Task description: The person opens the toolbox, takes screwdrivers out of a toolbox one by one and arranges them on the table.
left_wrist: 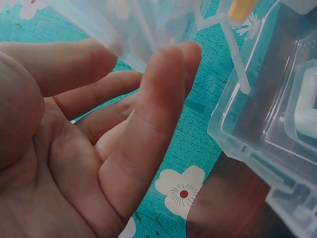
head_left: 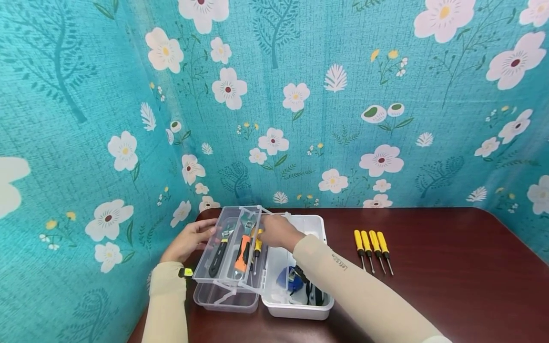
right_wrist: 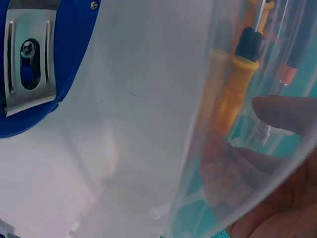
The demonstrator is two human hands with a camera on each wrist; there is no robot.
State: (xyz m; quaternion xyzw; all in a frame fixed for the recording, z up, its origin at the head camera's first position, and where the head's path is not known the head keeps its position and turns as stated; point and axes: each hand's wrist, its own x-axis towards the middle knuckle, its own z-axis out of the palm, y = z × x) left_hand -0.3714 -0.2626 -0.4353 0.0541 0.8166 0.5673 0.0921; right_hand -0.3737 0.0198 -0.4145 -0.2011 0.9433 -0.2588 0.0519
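Note:
My left hand (head_left: 188,243) holds the outer edge of the clear upper tray (left_wrist: 129,29) of an opened toolbox (head_left: 296,312), thumb and fingers on either side. In the tray lie a black-handled adjustable wrench (head_left: 219,255) and an orange-and-black tool (head_left: 242,252). My right hand (head_left: 276,232) reaches over the box to the tray's inner side. Its fingertips are at the end of a yellow-handled screwdriver (right_wrist: 235,94), seen through the clear plastic in the right wrist view. The thumb stands slightly apart from the handle.
In the white box base lie a blue tape measure (right_wrist: 74,59) and black items (head_left: 315,293). A second clear tray (head_left: 227,300) hangs below the upper one. Several yellow screwdrivers (head_left: 375,243) lie in a row on the dark table (head_left: 450,276). A floral curtain (head_left: 321,119) stands behind.

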